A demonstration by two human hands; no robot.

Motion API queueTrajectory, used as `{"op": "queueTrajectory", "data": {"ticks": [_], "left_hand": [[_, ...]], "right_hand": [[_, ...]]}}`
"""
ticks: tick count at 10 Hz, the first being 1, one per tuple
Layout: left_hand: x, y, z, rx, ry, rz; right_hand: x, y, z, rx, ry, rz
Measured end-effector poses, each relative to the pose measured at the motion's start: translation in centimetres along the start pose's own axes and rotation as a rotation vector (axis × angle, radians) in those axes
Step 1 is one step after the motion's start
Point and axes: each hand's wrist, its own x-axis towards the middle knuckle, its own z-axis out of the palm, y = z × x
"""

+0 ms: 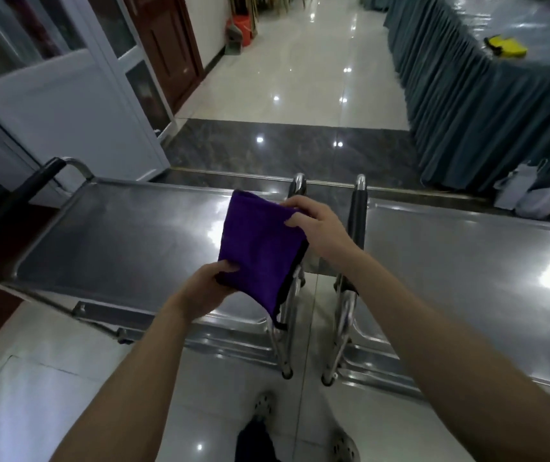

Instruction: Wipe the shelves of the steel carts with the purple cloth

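Note:
A folded purple cloth [257, 248] with a dark edge hangs in the air above the right end of the left steel cart [117, 241]. My left hand [212, 286] pinches its lower left corner. My right hand [316, 228] grips its upper right edge. A second steel cart [473, 278] stands to the right, handle to handle with the first. Both top shelves are bare and shiny.
The upright chrome handles [328, 195] of the two carts meet in the middle, right under the cloth. A white door [67, 95] stands at the left. A long table with a grey-blue skirt [483, 105] runs along the right, white bags [530, 195] at its foot.

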Motion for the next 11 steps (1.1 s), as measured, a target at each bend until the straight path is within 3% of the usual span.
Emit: {"op": "queueTrajectory", "data": {"ticks": [1,2,3,4,5,6,7,8,11], "left_hand": [[3.3,2.0,-2.9,-0.209,-0.076,-0.037],[6.9,4.3,-3.6,-0.076,-0.008,-0.052],[10.1,6.7,-2.5,0.233,0.179,0.083],[12.6,9.2,-1.0,0.319,0.136,0.254],[14.4,10.1,0.4,0.416,0.082,0.289],[15.0,8.1,0.8,0.479,0.024,0.091],[14.9,5.2,0.6,0.628,-0.040,-0.022],[14.9,3.7,0.9,0.643,0.017,-0.024],[13.3,4.1,-1.0,0.749,-0.051,-0.112]], "right_hand": [[2.2,2.4,0.0,0.109,0.255,0.099],[3.1,5.9,0.1,0.120,0.452,0.227],[3.4,8.6,0.3,-0.005,0.532,0.267],[3.8,9.4,0.2,0.049,0.660,0.210],[3.8,9.9,-0.3,0.032,0.802,0.173],[3.1,12.3,0.1,-0.154,0.744,0.314],[2.7,15.4,1.7,-0.258,0.496,0.545],[2.6,16.7,2.7,-0.227,0.481,0.578],[-0.3,15.9,1.9,-0.380,0.623,0.552]]}}
